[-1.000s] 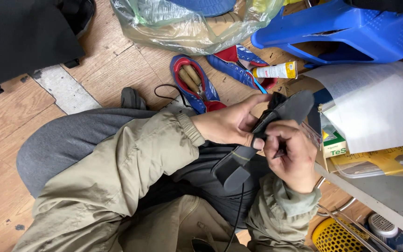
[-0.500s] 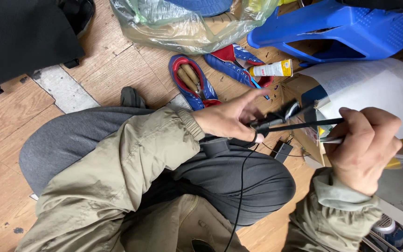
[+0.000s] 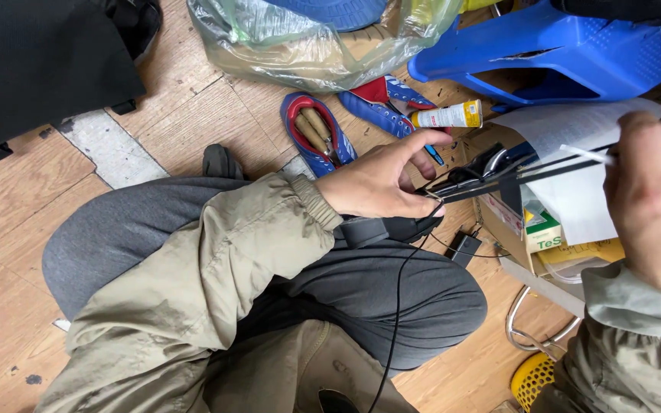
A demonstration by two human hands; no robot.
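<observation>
Thin black thread strands are stretched taut between both hands over the lap. Left hand is pinched shut on the dark leather piece at the stitch point; right hand is closed round the thread ends. Risk: smooth thread could snap or slip if overpulled; limp leather could shift.

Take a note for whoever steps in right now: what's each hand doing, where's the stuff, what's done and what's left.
Left hand: pinching a dark shoe piece on the lap, where the thread enters it.
Right hand: raised to the right, pulling black thread taut.
Nearby on the floor: glue tube, blue-and-red shoe parts, blue plastic stool, open box.
Done: thread is through the piece and drawn tight.
Left: cannot tell how much stitching remains; the seam is hidden by the left hand.
</observation>
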